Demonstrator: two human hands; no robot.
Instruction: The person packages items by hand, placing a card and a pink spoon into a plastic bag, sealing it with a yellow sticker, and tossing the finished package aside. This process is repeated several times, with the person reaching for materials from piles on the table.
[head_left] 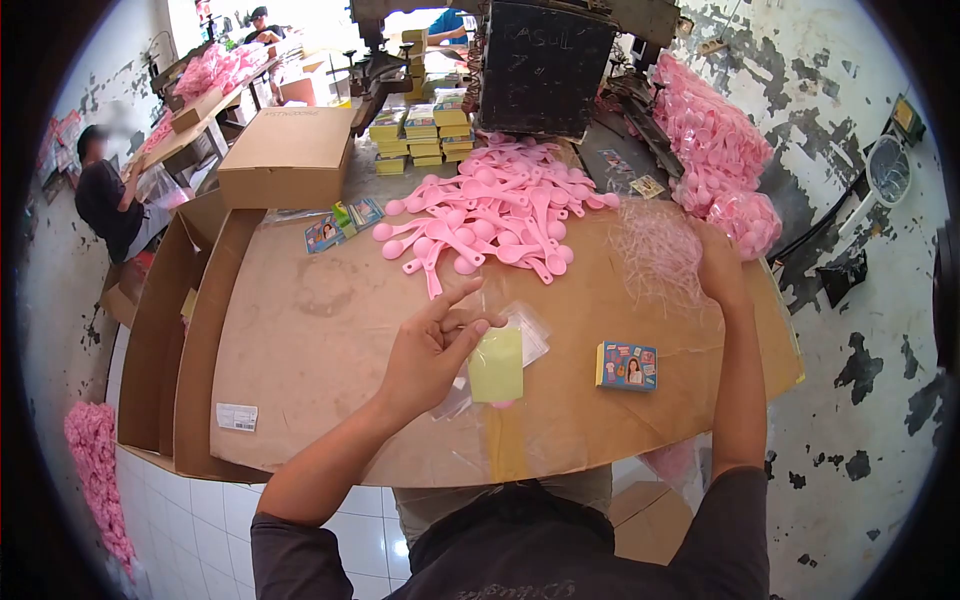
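My left hand (pixel 436 345) is closed in a pinch at the top of a small clear plastic bag, with a pale yellow-green card (pixel 497 366) in it. A bit of pink shows just below the card. Under and beside it, more clear plastic bags (pixel 536 338) lie on the cardboard-covered table. My right hand (pixel 720 265) reaches to the far right, against a tangled heap of thin clear-pink strips (pixel 657 250); its fingertips cannot be made out. Between my arms sits a small stack of printed cards (pixel 627 367). Pink measuring spoons (pixel 490 215) are piled ahead of my hands.
A closed cardboard box (pixel 285 155) stands at the back left, near stacked card bundles (pixel 422 130). A dark machine (pixel 545 65) rises at the back. Bagged pink spoons (pixel 715 140) fill the right rear. A seated person (pixel 110 195) is at the far left.
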